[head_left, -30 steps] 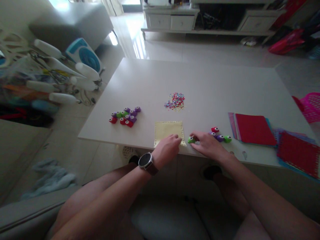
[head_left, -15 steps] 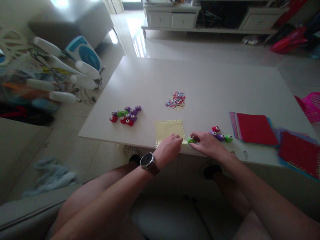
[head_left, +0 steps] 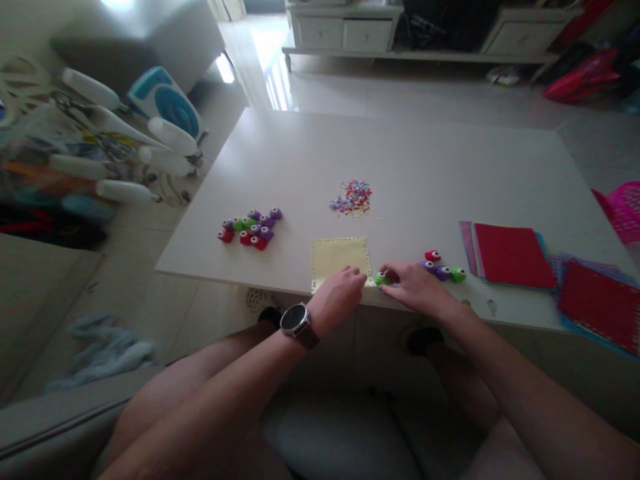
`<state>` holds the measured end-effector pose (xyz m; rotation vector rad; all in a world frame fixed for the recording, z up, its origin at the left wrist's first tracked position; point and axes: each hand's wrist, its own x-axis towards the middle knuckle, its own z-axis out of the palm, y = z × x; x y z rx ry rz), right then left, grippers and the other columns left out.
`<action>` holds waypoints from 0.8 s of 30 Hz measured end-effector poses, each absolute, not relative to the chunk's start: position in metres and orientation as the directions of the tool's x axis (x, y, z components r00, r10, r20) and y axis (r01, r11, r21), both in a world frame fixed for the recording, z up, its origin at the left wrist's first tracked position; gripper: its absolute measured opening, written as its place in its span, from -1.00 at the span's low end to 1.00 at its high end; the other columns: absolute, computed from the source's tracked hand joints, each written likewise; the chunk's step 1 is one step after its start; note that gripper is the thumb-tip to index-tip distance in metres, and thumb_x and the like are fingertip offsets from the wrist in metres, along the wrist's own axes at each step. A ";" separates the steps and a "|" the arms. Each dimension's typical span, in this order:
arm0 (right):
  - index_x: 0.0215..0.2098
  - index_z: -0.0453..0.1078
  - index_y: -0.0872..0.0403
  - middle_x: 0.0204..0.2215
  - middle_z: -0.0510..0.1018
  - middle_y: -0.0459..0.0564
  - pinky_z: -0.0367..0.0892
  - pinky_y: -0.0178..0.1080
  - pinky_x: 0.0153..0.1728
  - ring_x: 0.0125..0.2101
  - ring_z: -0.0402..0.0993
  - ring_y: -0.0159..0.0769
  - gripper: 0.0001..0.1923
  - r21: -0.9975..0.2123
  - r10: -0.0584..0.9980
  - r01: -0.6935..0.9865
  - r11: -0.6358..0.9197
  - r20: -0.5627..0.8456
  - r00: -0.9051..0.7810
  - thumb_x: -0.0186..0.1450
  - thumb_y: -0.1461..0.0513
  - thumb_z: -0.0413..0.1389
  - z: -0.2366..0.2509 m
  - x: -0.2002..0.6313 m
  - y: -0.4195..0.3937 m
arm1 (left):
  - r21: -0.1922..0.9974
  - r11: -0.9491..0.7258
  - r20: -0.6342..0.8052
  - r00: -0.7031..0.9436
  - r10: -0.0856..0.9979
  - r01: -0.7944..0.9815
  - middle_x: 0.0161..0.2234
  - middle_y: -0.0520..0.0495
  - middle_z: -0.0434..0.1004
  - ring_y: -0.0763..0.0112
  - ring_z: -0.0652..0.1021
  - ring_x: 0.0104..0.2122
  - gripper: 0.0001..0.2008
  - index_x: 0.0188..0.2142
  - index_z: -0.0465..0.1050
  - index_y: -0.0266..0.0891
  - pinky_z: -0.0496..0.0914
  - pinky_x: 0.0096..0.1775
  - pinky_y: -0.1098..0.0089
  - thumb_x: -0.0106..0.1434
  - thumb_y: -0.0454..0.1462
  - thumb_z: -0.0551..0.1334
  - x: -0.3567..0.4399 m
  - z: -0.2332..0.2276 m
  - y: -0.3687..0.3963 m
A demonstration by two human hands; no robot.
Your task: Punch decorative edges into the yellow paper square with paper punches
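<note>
**Punching the edge of a yellow sheet**

The white table point(head_left: 410, 167) carries all the work, so the advice starts there: keep the yellow paper point(head_left: 340, 257) flat on it, near the front edge, and do not let it slide. The left hand point(head_left: 336, 297), a watch point(head_left: 294, 318) on its wrist, rests on the paper's near edge with curled fingers and pins it down; that grip looks about right, and I judge it should hold firm while the other hand presses. The right hand point(head_left: 417, 287) is closed around a small green punch point(head_left: 383, 279) at the paper's right corner. Whether the paper sits inside the punch's slot cannot be told from here. Pressing straight down, not sideways, should give a clean cut.

On the table's right lie stacks of red paper point(head_left: 510, 255), with three more punches point(head_left: 443, 267) just beside the right hand. A cluster of punches point(head_left: 250, 228) sits well to the left, and a heap of coloured confetti point(head_left: 351, 198) lies beyond the sheet. Around the table is a pale tiled floor point(head_left: 425, 93), a low white cabinet point(head_left: 350, 30) at the far wall, and a pink basket point(head_left: 623, 210) at the right.
</note>
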<state>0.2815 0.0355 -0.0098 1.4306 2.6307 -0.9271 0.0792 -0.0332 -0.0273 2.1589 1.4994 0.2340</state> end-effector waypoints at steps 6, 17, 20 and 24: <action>-0.18 0.46 0.04 -0.24 0.62 -0.03 0.31 -0.28 -0.21 -0.23 0.53 -0.24 -0.86 -0.539 0.705 0.708 0.456 -0.268 -0.657 0.29 0.33 0.21 -0.015 0.283 0.034 | 0.484 -0.298 -0.146 0.412 0.899 0.823 -0.17 -0.13 0.51 0.30 0.48 -0.11 -0.85 -0.23 0.46 -0.29 0.45 -0.08 0.34 0.39 -0.45 0.12 0.079 -0.025 -0.034; -0.18 0.52 0.06 -0.20 0.65 0.06 0.43 -0.24 -0.22 -0.24 0.59 -0.21 -0.90 -0.622 0.752 0.741 0.253 -0.356 -0.555 0.39 0.20 0.20 -0.009 0.280 0.037 | 0.491 -0.320 -0.130 0.431 0.893 0.811 -0.11 -0.13 0.56 0.26 0.49 -0.01 -0.82 -0.20 0.50 -0.26 0.47 0.05 0.27 0.33 -0.47 0.15 0.073 -0.015 -0.035; -0.20 0.53 0.05 -0.25 0.68 0.04 0.46 -0.26 -0.25 -0.27 0.62 -0.22 -0.92 -0.646 0.740 0.739 0.192 -0.400 -0.542 0.39 0.23 0.19 -0.007 0.279 0.038 | 0.497 -0.324 -0.137 0.441 0.887 0.805 -0.10 -0.14 0.57 0.26 0.49 0.01 -0.81 -0.19 0.50 -0.25 0.46 0.06 0.27 0.30 -0.49 0.16 0.073 -0.016 -0.036; -0.22 0.55 0.05 -0.29 0.68 0.02 0.46 -0.28 -0.25 -0.29 0.63 -0.23 -0.94 -0.653 0.728 0.744 0.143 -0.439 -0.526 0.37 0.25 0.22 -0.005 0.278 0.037 | 0.505 -0.334 -0.128 0.451 0.883 0.796 -0.09 -0.14 0.57 0.26 0.49 0.01 -0.81 -0.19 0.50 -0.26 0.46 0.06 0.26 0.31 -0.49 0.16 0.073 -0.017 -0.038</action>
